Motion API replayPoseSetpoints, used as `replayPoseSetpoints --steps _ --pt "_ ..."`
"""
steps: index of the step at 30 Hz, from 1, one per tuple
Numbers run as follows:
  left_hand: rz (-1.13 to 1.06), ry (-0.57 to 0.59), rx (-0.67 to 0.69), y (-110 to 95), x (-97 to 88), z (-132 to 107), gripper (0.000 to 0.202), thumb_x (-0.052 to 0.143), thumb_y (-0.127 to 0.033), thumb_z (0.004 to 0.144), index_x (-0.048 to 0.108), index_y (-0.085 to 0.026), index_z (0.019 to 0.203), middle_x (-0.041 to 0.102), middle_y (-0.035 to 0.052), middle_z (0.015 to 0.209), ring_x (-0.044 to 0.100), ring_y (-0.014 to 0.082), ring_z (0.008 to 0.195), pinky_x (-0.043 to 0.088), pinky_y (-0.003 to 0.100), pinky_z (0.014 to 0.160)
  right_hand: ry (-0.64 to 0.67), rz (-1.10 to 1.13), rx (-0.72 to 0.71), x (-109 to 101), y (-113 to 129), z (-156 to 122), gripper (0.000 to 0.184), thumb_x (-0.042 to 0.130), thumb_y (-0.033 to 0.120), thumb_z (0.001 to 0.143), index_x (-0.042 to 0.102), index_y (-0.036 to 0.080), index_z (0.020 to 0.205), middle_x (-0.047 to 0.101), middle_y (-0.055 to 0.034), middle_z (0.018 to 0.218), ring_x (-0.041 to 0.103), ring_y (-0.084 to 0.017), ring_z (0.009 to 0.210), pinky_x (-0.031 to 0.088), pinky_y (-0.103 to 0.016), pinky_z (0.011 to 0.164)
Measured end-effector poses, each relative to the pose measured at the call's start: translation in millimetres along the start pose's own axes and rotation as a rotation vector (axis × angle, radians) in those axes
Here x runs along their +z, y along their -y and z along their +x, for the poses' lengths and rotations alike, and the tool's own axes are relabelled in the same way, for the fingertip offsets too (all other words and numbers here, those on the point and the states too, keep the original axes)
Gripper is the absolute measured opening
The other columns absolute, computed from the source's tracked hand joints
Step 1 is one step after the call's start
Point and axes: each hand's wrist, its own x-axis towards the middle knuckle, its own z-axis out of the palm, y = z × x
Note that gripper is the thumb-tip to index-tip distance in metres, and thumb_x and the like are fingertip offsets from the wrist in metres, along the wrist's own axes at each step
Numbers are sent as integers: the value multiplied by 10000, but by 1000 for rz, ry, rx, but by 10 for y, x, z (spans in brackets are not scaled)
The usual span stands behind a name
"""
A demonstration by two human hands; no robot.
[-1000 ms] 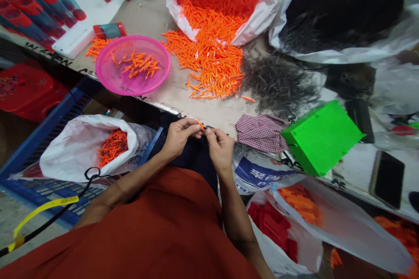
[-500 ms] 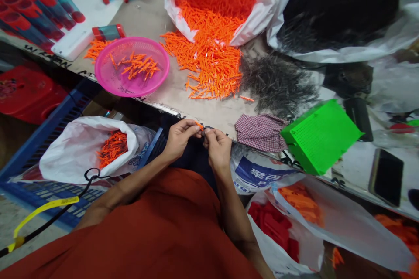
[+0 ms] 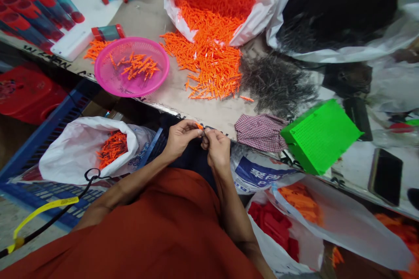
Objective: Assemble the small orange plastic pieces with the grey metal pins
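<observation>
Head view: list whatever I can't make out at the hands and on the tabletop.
All in the head view:
- Orange piece in the left hand: partly hidden by the fingers; its full shape can't be seen.
- What the right hand pinches, if anything: covered by its own fingers, too small to tell.
- Black pile: too blurred to separate single pieces.
- Red-capped tubes: cut off by the left edge; no full count.

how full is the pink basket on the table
Partly full: the pink basket holds a small heap of orange pieces, and much of its inside shows bare.
</observation>
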Motion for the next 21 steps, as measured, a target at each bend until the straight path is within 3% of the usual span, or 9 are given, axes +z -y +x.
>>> replayPoseSetpoints --steps 9,12,15,21 --pt "26 -7 0 -7 -21 12 143 722 -258 634 655 -157 707 650 -15 632 592 98 553 486 228 585 36 -116 -57 -17 -17 -16 270 554 383 740 532 165 582 405 68 464 314 -48 413 253 -200 410" --pt "-10 -11 -25 -2 -32 24 156 736 -257 612 652 -154 695 652 -17 638 583 91 531 481 225 571 3 -327 -198 -38 -14 -41 282 527 381 774 554 167 592 424 62 480 353 -63 442 291 -207 440" --pt "-48 -6 -39 17 -47 32 160 741 -256 609 649 -152 691 651 -18 631 582 90 527 484 227 577 -54 -565 -380 -47 4 -88 253 517 344 805 602 167 646 539 32 550 461 -89 508 375 -220 520" --pt "-97 1 -67 17 -52 32 153 744 -234 605 636 -150 673 634 -27 608 572 82 515 476 217 566 -56 -767 -712 -65 15 -128 184 485 241 860 651 167 891 680 -67 841 617 -162 773 478 -281 737"
